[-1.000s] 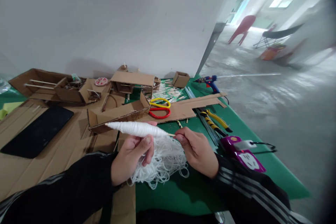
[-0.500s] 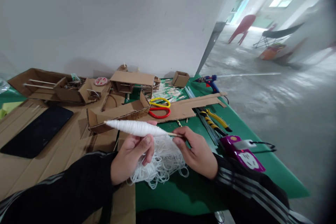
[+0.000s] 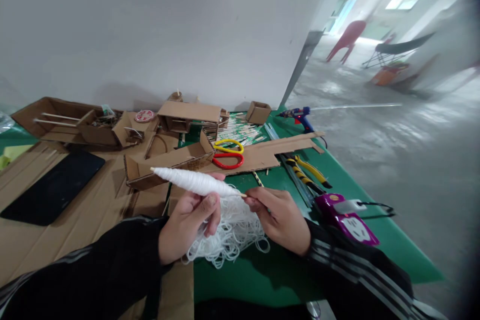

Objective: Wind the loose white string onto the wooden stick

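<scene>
A thin wooden stick (image 3: 243,195) carries a thick, tapered winding of white string (image 3: 198,183), its bare tip poking out at the left end. My left hand (image 3: 191,222) is closed around the middle of the winding, thumb in front and fingers behind and below. At the right end, my right hand (image 3: 281,217) pinches the bare stick between thumb and forefinger. Beneath both hands lies a loose, tangled heap of white string (image 3: 228,240) on the green table. Whether a strand runs from the heap to the winding is hard to make out.
Yellow-and-red-handled scissors (image 3: 228,161) lie beyond the hands near a cardboard tray (image 3: 168,162). Pliers (image 3: 309,172), a purple power strip (image 3: 347,220) and a glue gun (image 3: 302,117) are at the right. A black tablet-like slab (image 3: 52,187) rests on cardboard at left.
My right hand has shifted slightly left along the stick and its fingers have turned. The wound stick tilts a little more, its left tip slightly right. My left hand stays nearly in place.
</scene>
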The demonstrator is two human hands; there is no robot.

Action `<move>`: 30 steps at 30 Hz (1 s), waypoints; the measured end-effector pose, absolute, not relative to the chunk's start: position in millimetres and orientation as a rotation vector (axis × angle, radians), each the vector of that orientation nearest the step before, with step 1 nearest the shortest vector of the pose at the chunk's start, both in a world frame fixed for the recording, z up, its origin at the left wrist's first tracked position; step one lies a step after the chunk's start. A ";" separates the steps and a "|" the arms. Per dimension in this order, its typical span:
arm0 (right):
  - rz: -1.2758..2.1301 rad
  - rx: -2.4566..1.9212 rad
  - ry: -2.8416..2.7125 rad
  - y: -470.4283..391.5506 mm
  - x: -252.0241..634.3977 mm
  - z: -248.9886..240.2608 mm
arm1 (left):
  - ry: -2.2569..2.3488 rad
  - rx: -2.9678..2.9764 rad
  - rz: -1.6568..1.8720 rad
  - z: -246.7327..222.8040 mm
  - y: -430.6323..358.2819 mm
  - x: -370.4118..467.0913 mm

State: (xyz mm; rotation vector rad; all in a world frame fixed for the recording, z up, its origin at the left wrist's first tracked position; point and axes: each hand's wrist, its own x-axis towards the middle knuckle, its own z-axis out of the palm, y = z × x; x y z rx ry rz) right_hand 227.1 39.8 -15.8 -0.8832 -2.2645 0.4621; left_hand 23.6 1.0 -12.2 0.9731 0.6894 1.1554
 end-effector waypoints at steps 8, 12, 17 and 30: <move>0.457 -0.945 -2.105 39.5 226.0 -19.1 | 0.689 0.968 1.172 -12.1 1.1 24.6; 0.421 -0.944 -2.118 40.5 224.6 -20.6 | 0.701 0.966 1.166 -13.3 1.8 25.0; 0.425 -0.887 -2.093 40.0 225.2 -21.4 | 0.676 0.954 1.135 -13.9 2.2 23.1; 0.412 -0.968 -2.269 37.3 227.6 -17.1 | 0.702 0.964 1.151 -11.6 4.2 23.5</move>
